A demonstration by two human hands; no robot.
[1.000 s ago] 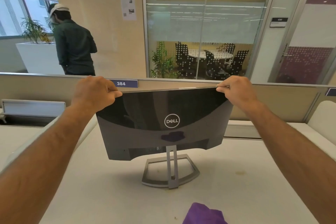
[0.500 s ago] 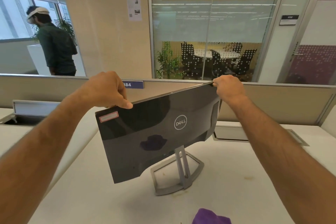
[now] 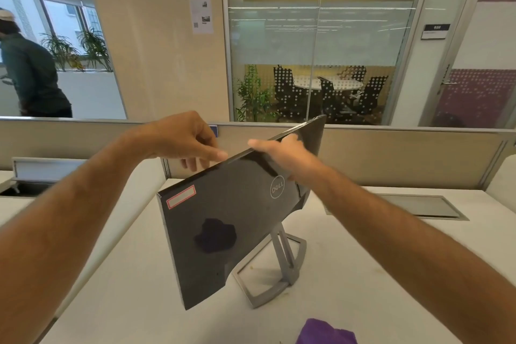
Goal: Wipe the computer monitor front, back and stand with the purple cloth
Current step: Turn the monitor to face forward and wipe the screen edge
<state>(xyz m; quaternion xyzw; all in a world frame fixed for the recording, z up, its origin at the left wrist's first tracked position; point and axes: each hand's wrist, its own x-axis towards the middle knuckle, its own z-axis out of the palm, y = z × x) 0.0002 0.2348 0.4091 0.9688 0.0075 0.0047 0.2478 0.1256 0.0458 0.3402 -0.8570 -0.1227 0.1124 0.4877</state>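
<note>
The monitor (image 3: 231,220) stands on the white desk (image 3: 377,274) with its glossy black back and logo towards me, swivelled so its right edge points away. Its silver stand (image 3: 282,268) rests on the desk beneath it. My right hand (image 3: 282,153) grips the monitor's top edge just above the logo. My left hand (image 3: 181,142) hovers by the top edge to the left, fingers apart, its index fingertip at the edge and holding nothing. The purple cloth (image 3: 326,332) lies crumpled on the desk at the bottom of the view, apart from both hands; its reflection shows in the monitor's back.
A beige partition (image 3: 405,153) runs behind the desk. Cable hatches sit in the desk at right (image 3: 418,205) and left (image 3: 42,173). A person (image 3: 30,72) walks beyond the partition at far left. A glass-walled meeting room lies behind.
The monitor has swivelled further, its right edge moving away from me. My left hand has let go of the left corner, and my right hand has shifted from the right corner towards the middle.
</note>
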